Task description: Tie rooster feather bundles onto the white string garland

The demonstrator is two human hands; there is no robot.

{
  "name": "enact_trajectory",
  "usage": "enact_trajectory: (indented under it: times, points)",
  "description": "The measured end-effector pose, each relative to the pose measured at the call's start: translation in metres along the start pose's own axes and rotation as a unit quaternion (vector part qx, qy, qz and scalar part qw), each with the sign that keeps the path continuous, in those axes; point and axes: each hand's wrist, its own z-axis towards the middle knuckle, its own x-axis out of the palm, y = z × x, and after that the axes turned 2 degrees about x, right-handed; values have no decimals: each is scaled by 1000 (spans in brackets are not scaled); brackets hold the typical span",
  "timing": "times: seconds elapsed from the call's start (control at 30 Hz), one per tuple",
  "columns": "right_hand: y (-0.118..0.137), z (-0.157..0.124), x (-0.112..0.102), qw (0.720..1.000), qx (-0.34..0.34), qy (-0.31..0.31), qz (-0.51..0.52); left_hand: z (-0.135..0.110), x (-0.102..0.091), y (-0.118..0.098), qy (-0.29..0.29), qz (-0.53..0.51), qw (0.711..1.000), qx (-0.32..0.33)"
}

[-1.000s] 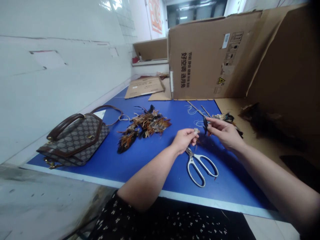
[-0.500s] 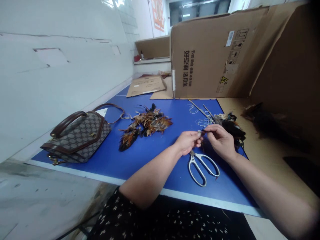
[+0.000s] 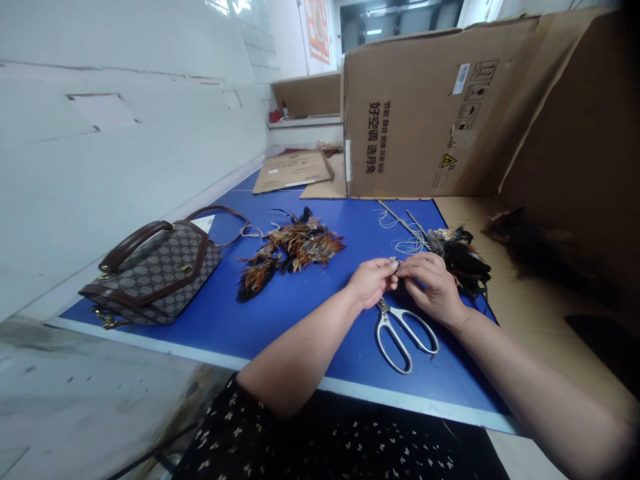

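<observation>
Above the blue table my left hand (image 3: 374, 280) is closed in a pinch at thumb and fingertips. My right hand (image 3: 431, 283) meets it there, its fingers pinched too. Between them is a small dark feather-like piece (image 3: 399, 265), mostly hidden by the fingers. Scissors with white handles (image 3: 407, 337) lie just below the hands, their blades partly under the left one. Behind the right hand rests a bunch of dark and pale feathers (image 3: 463, 260), with thin sticks (image 3: 403, 220) and loose pale thread (image 3: 411, 245) beside it.
Brown and orange feathers (image 3: 305, 243) lie in a pile left of centre. A patterned handbag (image 3: 160, 273) stands at the table's left edge. A large cardboard box (image 3: 415, 127) rises at the back. More dark feathers (image 3: 540, 250) are on cardboard at the right.
My right hand has moved a little left, closer to my left hand, and its fingers now cover more of the small piece. The left hand has shifted only slightly.
</observation>
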Motion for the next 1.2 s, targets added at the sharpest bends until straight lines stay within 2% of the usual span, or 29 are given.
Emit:
enact_trajectory:
  times: [0.27, 0.33, 0.4, 0.47, 0.53, 0.67, 0.77, 0.83, 1.0, 1.1, 1.2]
  points:
    - [4, 1, -6, 998, 17, 58, -23, 2, -4, 1, -14, 10, 1000, 23]
    - [-6, 2, -15, 996, 25, 56, -61, 3, -6, 0, -25, 12, 999, 34]
    - [-21, 3, -30, 988, 64, 15, -138, 4, -6, -2, -28, 18, 999, 41]
    - [-39, 1, -48, 962, 130, -14, -240, 4, -6, -3, -27, 24, 999, 40]
    - [-59, -3, -63, 916, 212, -23, -339, 4, -6, -3, -27, 25, 999, 35]
    - [-90, -13, -74, 845, 336, 80, -407, 4, -6, 0, -21, 23, 999, 34]
    - [-98, -14, -73, 825, 387, 117, -395, 4, -6, 0, -21, 26, 999, 37]
    - [-95, -12, -73, 830, 398, 85, -380, 3, -5, 0, -24, 27, 999, 38]
    - [-83, -5, -85, 870, 322, -107, -357, 1, -4, -2, -32, 30, 998, 36]
    - [-87, -7, -97, 861, 319, -167, -360, 2, -4, -1, -34, 31, 998, 38]
    - [-94, -10, -104, 854, 376, -214, -291, 3, -6, 0, -33, 32, 998, 40]
